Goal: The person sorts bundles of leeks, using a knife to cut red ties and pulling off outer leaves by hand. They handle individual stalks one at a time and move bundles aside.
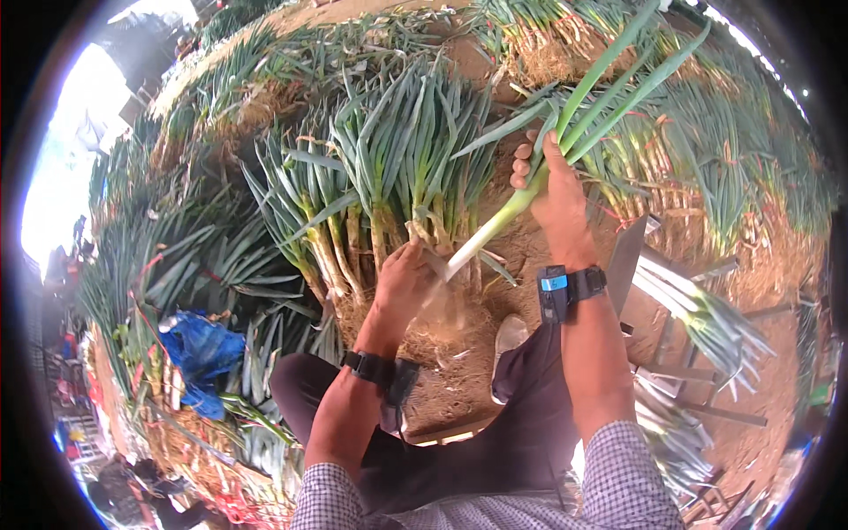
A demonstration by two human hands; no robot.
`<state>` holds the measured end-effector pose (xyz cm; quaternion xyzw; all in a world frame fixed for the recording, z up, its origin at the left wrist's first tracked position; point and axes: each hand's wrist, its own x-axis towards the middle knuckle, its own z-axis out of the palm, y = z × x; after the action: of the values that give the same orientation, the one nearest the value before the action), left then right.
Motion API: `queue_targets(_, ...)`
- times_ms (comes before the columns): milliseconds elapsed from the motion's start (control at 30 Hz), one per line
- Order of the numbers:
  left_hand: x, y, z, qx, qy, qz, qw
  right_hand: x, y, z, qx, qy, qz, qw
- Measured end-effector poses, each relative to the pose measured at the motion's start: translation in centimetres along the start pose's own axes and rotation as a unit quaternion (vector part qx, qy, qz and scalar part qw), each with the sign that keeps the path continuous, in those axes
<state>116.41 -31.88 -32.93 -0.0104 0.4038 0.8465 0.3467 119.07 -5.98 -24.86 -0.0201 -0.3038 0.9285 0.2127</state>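
My right hand (558,190) is closed around a green onion (495,225), a long one with a white stem and several green leaves fanning up to the upper right. Its white end slants down to my left hand (405,278), whose fingers are pinched together beside it. A small greyish, flat piece shows at those fingertips; I cannot tell if it is a blade or a strip of skin. Right behind my left hand stands an upright cluster of untrimmed green onions (389,168) with brown, dry outer skins. A pale blur lies below the stem's end.
Cleaned green onions (676,296) with white stems lie on a metal rack (685,373) at my right. Tied bundles (707,159) stand at the far right, more at the left. A crumpled blue plastic bag (201,353) sits at left. Soil and scraps (442,375) lie between my legs.
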Motion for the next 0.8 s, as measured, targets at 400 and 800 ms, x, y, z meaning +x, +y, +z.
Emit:
queue_targets(400, -10.7, 12.4, -7.0, 0.270, -0.024, -0.017, 0.962, 1.8, -3.3, -9.7, -0.027, 0.245, -0.124, 0.961)
queue_targets(800, -10.0, 12.1, -15.2, 0.756, 0.003, -0.172, 0.632, -1.4, -9.2, -8.1, -0.081, 0.375, -0.226, 0.895)
